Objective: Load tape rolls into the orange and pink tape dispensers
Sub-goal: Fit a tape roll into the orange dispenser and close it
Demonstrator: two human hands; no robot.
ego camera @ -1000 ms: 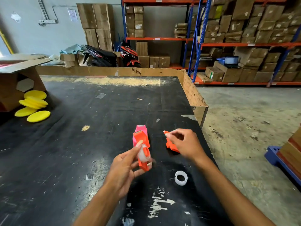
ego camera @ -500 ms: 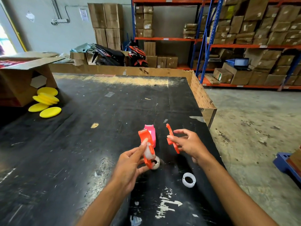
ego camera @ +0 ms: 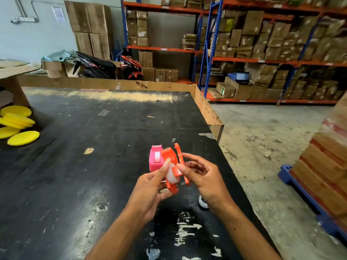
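My left hand [ego camera: 148,192] holds the orange tape dispenser body [ego camera: 169,156] upright above the black table, a whitish tape roll [ego camera: 171,174] sitting in it. My right hand [ego camera: 204,179] pinches the orange dispenser cover [ego camera: 179,156] and holds it right against the body's right side. The pink tape dispenser [ego camera: 155,159] stands on the table just behind my left hand's fingers. A second white tape roll [ego camera: 202,202] lies on the table, mostly hidden under my right wrist.
The black table [ego camera: 93,166] has a cardboard rim [ego camera: 206,111] along its far and right edges. Yellow discs [ego camera: 17,126] lie at the far left beside a cardboard box [ego camera: 11,79]. Boxes on a blue pallet [ego camera: 326,166] stand on the floor at right.
My right hand brought the orange cover leftward from a gap apart to right against the dispenser body. The camera view shifted, and the loose roll is now half hidden by my right wrist.
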